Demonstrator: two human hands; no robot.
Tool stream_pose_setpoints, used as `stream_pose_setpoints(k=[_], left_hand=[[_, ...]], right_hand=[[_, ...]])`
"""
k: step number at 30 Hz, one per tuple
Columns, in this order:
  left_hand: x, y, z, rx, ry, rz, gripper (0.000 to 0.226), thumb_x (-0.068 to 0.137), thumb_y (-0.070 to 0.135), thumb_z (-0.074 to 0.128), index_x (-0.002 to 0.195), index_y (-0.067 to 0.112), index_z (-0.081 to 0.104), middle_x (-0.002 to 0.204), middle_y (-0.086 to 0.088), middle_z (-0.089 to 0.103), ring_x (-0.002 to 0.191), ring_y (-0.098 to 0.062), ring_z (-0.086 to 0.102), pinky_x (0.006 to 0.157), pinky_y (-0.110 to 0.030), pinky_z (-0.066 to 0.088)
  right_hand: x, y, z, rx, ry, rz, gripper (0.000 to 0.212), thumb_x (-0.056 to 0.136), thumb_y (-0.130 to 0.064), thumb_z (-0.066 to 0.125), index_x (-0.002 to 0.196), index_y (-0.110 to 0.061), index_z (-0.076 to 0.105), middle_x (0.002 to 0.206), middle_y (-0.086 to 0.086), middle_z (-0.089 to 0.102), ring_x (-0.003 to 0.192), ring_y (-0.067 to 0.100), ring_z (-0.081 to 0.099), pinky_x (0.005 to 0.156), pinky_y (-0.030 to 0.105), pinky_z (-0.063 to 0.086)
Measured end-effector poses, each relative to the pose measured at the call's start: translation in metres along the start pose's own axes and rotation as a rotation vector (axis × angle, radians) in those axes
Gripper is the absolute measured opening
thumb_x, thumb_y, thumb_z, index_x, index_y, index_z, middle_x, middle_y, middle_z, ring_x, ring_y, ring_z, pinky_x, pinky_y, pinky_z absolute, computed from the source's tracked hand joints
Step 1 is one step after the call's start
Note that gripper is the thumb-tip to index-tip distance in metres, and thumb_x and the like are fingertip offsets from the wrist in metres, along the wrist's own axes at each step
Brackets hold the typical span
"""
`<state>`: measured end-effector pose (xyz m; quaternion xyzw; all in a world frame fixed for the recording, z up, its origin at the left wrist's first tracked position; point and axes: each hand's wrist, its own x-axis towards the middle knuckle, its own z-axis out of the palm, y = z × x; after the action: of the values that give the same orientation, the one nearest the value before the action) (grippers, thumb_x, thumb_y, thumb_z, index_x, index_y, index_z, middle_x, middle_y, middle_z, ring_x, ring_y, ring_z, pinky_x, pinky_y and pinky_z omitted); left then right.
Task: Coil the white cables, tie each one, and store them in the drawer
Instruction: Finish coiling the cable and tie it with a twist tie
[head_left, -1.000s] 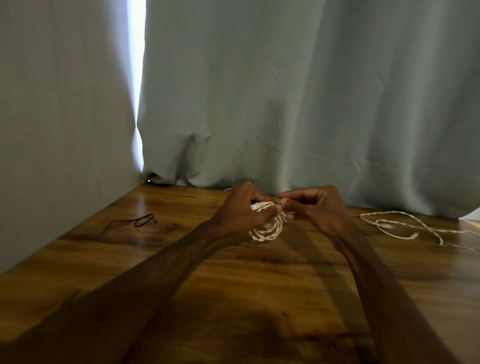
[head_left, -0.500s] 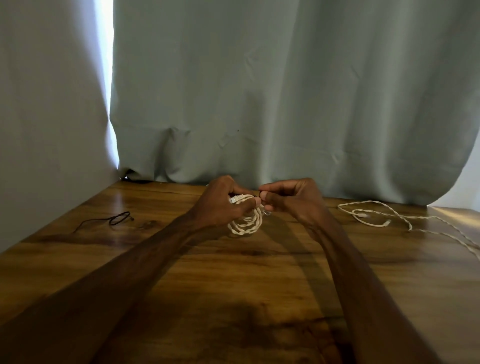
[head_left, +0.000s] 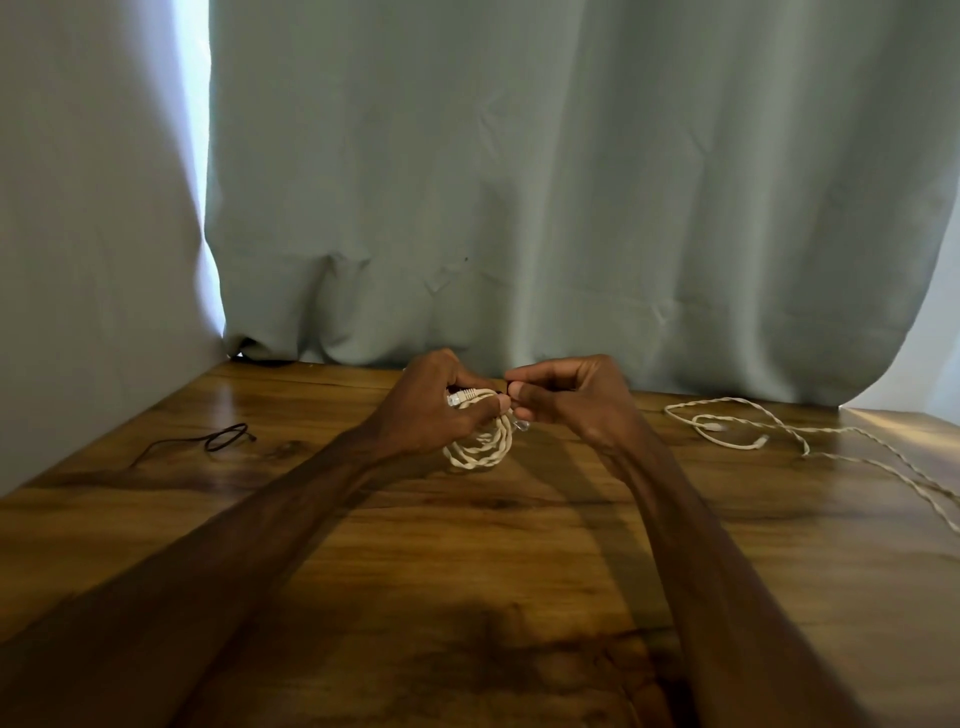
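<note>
A coiled white twisted cable (head_left: 480, 447) hangs just above the wooden table, held at its top. My left hand (head_left: 434, 410) grips the coil, with a white plug sticking out between thumb and fingers. My right hand (head_left: 569, 397) pinches something small and dark at the coil's top, right against my left fingertips; I cannot tell what it is. A second white cable (head_left: 748, 428) lies loose and uncoiled on the table to the right, trailing off toward the right edge. No drawer is in view.
A thin black tie or cord (head_left: 223, 439) lies on the wooden table (head_left: 467, 571) at the left. A pale curtain (head_left: 519, 208) hangs along the table's back edge, and a grey wall (head_left: 78, 260) borders the left side.
My hands stay together on the coil with almost no change of grip. The view has shifted slightly to the right and down, so everything sits a little differently in frame.
</note>
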<state>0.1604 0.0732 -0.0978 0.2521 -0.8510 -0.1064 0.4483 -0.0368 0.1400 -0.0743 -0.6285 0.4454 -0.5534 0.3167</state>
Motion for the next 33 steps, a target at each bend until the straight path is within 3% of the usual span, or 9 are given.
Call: stream_pose_setpoints(k=[7, 11, 15, 20, 26, 33], left_hand=[[-0.0019, 0.0025, -0.0001, 0.018, -0.002, -0.001, 0.013, 0.089, 0.034, 0.074, 0.089, 0.026, 0.084, 0.068, 0.01, 0.075, 0.064, -0.018, 0.066, 0.06, -0.043, 0.05], [-0.0013, 0.0025, -0.0005, 0.022, -0.01, 0.006, 0.024, 0.089, 0.04, 0.069, 0.085, 0.021, 0.083, 0.068, 0.005, 0.075, 0.064, -0.018, 0.066, 0.061, -0.043, 0.049], [-0.0014, 0.0036, -0.0005, 0.026, 0.003, 0.008, 0.017, 0.089, 0.035, 0.074, 0.085, 0.022, 0.083, 0.074, 0.006, 0.077, 0.067, -0.013, 0.065, 0.063, -0.039, 0.049], [-0.0015, 0.003, 0.0009, 0.04, 0.026, 0.017, 0.026, 0.087, 0.045, 0.068, 0.087, 0.023, 0.083, 0.075, 0.009, 0.077, 0.07, -0.011, 0.062, 0.067, -0.039, 0.05], [-0.0024, 0.0026, 0.0052, 0.074, 0.06, 0.017, 0.024, 0.089, 0.046, 0.068, 0.087, 0.027, 0.082, 0.076, 0.011, 0.075, 0.079, -0.009, 0.056, 0.069, -0.041, 0.049], [-0.0029, 0.0068, 0.0032, 0.101, 0.055, 0.042, 0.02, 0.091, 0.037, 0.068, 0.084, 0.023, 0.081, 0.073, 0.009, 0.075, 0.073, -0.013, 0.055, 0.07, -0.035, 0.044]], right_hand=[[-0.0009, -0.0014, 0.0008, -0.045, -0.011, -0.024, 0.021, 0.084, 0.003, 0.076, 0.105, 0.002, 0.076, 0.092, 0.016, 0.079, 0.081, 0.028, 0.078, 0.073, 0.028, 0.064], [-0.0007, -0.0015, -0.0004, -0.028, -0.008, -0.006, 0.021, 0.084, 0.001, 0.077, 0.105, 0.0, 0.077, 0.091, 0.014, 0.079, 0.083, 0.029, 0.078, 0.075, 0.029, 0.064], [-0.0008, -0.0022, -0.0007, -0.051, -0.014, -0.014, 0.022, 0.083, 0.001, 0.078, 0.105, -0.001, 0.077, 0.091, 0.012, 0.08, 0.083, 0.029, 0.078, 0.074, 0.028, 0.064], [-0.0009, -0.002, -0.0038, -0.055, -0.024, -0.034, 0.022, 0.082, 0.001, 0.078, 0.104, 0.001, 0.077, 0.091, 0.013, 0.079, 0.083, 0.033, 0.077, 0.076, 0.033, 0.065], [-0.0009, -0.0056, -0.0048, -0.005, -0.041, -0.013, 0.022, 0.082, 0.006, 0.075, 0.104, 0.004, 0.076, 0.092, 0.016, 0.079, 0.076, 0.022, 0.077, 0.067, 0.023, 0.062], [0.0002, -0.0023, -0.0056, 0.042, -0.061, 0.031, 0.018, 0.091, 0.0, 0.07, 0.107, 0.004, 0.075, 0.096, 0.021, 0.077, 0.087, 0.027, 0.076, 0.07, 0.028, 0.063]])
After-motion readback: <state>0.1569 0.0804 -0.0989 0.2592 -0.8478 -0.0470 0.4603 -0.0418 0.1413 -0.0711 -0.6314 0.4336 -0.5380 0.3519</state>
